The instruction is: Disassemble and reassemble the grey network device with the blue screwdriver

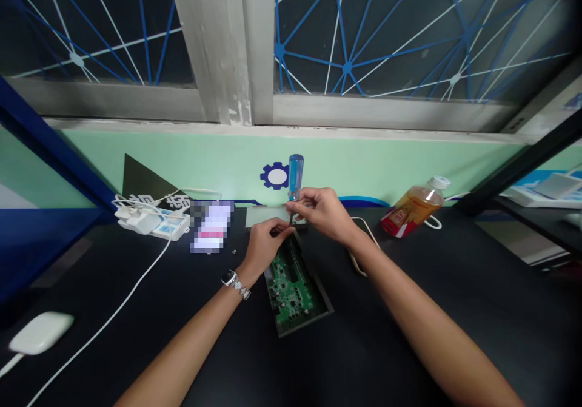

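Observation:
A screwdriver (296, 176) with a clear blue handle stands nearly upright, its shaft pointing down. My right hand (324, 211) is closed on it, the fingertips pinching just below the handle. Under the tip is the far end of an open metal tray-like case with a green circuit board (293, 295) inside, lying on the desk. My left hand (264, 243) is closed at that far end, its thumb and fingers pressed together close to the screwdriver tip. What they pinch is too small or hidden to name. A flat pale metal piece (257, 215) sits behind my left hand, partly covered.
Left of my hands lie a phone (213, 227), a tiny metal part, likely a screw (234, 251), and a white power strip (166, 225) with cables. A white charger (40, 333) lies at lower left. An orange drink bottle (413, 210) leans at right near a cable loop.

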{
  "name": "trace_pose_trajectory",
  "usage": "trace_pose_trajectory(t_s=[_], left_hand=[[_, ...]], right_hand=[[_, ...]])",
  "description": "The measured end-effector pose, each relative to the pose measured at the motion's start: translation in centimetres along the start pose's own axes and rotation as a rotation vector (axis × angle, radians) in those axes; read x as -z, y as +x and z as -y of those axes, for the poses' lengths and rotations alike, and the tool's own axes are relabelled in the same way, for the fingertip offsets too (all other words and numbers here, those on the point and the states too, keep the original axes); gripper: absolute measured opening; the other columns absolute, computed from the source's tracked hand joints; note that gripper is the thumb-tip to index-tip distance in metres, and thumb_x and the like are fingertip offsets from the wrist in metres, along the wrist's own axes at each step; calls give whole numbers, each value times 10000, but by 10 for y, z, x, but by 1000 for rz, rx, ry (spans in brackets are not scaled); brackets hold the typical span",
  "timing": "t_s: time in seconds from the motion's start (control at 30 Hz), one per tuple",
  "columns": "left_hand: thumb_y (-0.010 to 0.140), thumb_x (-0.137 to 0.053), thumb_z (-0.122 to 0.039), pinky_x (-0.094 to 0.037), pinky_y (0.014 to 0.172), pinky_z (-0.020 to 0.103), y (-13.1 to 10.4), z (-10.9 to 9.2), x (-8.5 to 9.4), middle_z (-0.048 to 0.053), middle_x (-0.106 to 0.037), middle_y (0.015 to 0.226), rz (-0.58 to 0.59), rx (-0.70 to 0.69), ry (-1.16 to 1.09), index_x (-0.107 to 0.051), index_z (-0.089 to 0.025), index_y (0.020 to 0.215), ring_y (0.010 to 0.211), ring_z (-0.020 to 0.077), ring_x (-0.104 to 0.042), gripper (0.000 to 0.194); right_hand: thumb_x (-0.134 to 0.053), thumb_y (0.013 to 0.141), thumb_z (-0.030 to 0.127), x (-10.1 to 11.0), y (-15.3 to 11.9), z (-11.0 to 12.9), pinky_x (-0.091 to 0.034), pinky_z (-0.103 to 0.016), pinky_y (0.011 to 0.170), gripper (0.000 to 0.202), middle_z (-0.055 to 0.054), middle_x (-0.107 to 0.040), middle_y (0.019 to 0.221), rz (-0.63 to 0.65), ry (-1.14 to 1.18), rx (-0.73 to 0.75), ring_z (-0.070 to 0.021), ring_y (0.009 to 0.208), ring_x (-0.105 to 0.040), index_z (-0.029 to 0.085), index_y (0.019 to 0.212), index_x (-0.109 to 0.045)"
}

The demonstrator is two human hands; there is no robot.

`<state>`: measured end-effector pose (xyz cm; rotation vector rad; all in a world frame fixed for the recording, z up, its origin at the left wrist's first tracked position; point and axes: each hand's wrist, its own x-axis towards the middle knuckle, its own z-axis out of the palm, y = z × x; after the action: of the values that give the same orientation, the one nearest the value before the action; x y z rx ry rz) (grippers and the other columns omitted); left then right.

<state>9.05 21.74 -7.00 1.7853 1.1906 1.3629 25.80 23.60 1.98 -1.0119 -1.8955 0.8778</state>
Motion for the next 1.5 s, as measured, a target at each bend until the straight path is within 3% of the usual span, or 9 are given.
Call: trace_pose_trajectory(t_s=[0.3, 0.4, 0.53, 0.63, 0.83, 0.93, 1.03, 1.33, 1.5], left_hand=[[811, -767, -327, -512, 663, 274, 7, 1, -4, 12, -696, 722, 42, -4, -15, -662, -170, 753, 678, 170, -648, 198], [827, -752, -332, -533, 717, 294, 7, 1, -2, 26, -718, 784, 66, -19, 0, -691, -173, 844, 731, 184, -671, 171], [918, -640, -281, -544, 877, 346, 9, -4, 7, 79, -756, 1048, 261, -76, -69, -706, -191, 1093, 948, 217, -711, 208], [978, -538, -278, -546, 910, 365, 11, -6, 15, 80, -767, 1056, 355, -73, -92, -731, -205, 1087, 981, 220, -718, 233], [919, -640, -276, -585, 831, 348, 11, 1, 13, 72, -788, 927, 249, -20, -126, -755, -184, 983, 872, 220, -742, 160], [863, -721, -295, -584, 784, 320, 10, 5, 10, 56, -779, 855, 178, -16, -122, -744, -173, 886, 806, 204, -733, 126], [828, -762, -325, -574, 735, 301, 10, 7, 8, 42, -758, 800, 129, -23, -113, -713, -167, 810, 751, 187, -712, 166], [821, -729, -242, -531, 684, 283, 16, 7, 3, 34, -734, 833, 123, -37, -70, -677, -164, 915, 740, 184, -679, 133], [851, -672, -220, -488, 624, 248, 16, 6, -1, 6, -708, 749, 111, -46, -32, -691, -157, 914, 690, 163, -647, 91]], right_hand=[[-689, 859, 430, 6, -1, 2, -559, -280, 662, 279, -73, -755, 858, 114, 179, -98, -170, 779, -693, 152, 851, -699], [-696, 852, 423, 3, 0, -2, -573, -283, 661, 262, -70, -758, 879, 99, 185, -112, -188, 830, -706, 162, 878, -708], [-673, 876, 406, 3, 0, -7, -574, -297, 652, 249, -59, -750, 847, 67, 133, -72, -167, 741, -692, 163, 856, -723], [-624, 914, 442, 6, 0, -6, -572, -302, 654, 303, -61, -757, 878, 138, 143, -78, -152, 703, -683, 163, 876, -736], [-613, 920, 392, 4, -1, -8, -548, -270, 671, 259, -79, -731, 1083, 114, 16, -4, -161, 845, -664, 173, 993, -730], [-685, 861, 330, 1, -1, -13, -521, -265, 637, 186, -47, -722, 863, 91, -16, 16, -148, 736, -641, 163, 945, -686], [-687, 850, 314, 1, -1, -14, -496, -256, 561, 156, -13, -672, 696, 146, 49, -30, -145, 632, -629, 168, 864, -635], [-520, 941, 234, -1, -6, 0, -483, -249, 569, 96, 21, -649, 655, 218, -44, -7, -109, 534, -611, 187, 927, -603], [-570, 923, 267, -7, -6, -5, -488, -247, 552, 92, -1, -694, 744, 216, -19, -20, -105, 539, -625, 188, 956, -604]])
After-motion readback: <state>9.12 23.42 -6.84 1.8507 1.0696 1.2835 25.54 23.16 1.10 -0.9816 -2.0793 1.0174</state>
